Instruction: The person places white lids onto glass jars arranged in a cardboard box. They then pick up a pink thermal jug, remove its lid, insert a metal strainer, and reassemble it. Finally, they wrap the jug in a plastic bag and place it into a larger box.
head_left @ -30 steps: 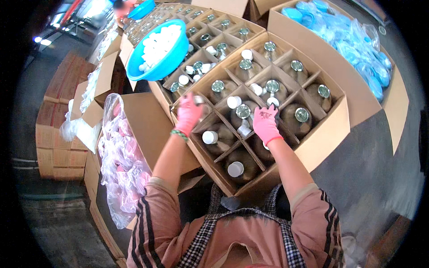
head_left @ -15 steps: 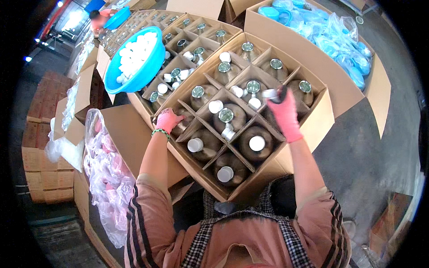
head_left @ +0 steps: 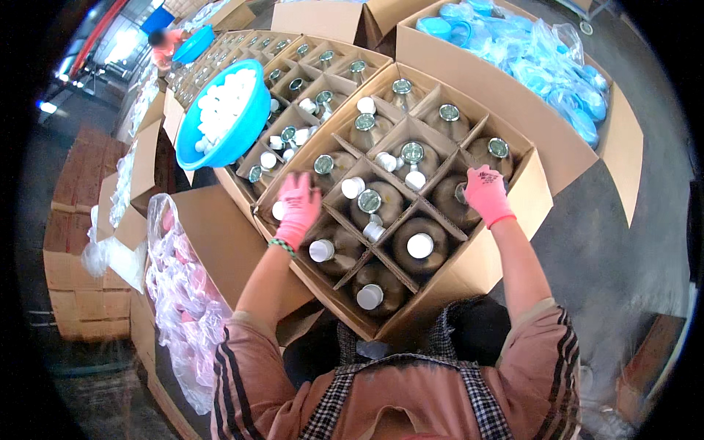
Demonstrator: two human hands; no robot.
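A cardboard box [head_left: 532, 202] in front of me has dividers with a large clear glass bottle [head_left: 378, 205] standing in each cell. My right hand [head_left: 488, 196], in a pink glove, is closed at the mouth of a bottle [head_left: 449, 209] on the right side. Its fingers grip a cap there, mostly hidden by the glove. My left hand [head_left: 299, 209], also gloved in pink, is open with fingers spread over the left-edge cell, beside a white cap [head_left: 279, 210]. White caps sit on the near bottles [head_left: 420, 246]; other caps lie loose between necks, and several farther bottles stand uncapped.
A blue basin [head_left: 258, 110] of white caps rests on the neighbouring box of bottles [head_left: 323, 73]. Farther right stands a carton of blue bagged lids [head_left: 550, 81]; at left, one with pink bagged pieces [head_left: 183, 293]. A person [head_left: 167, 50] is far back left.
My right hand has gone down and slightly right with the cap, to a bottle mouth. My left hand has moved right from the box edge, its fingers now spread. The view has shifted slightly.
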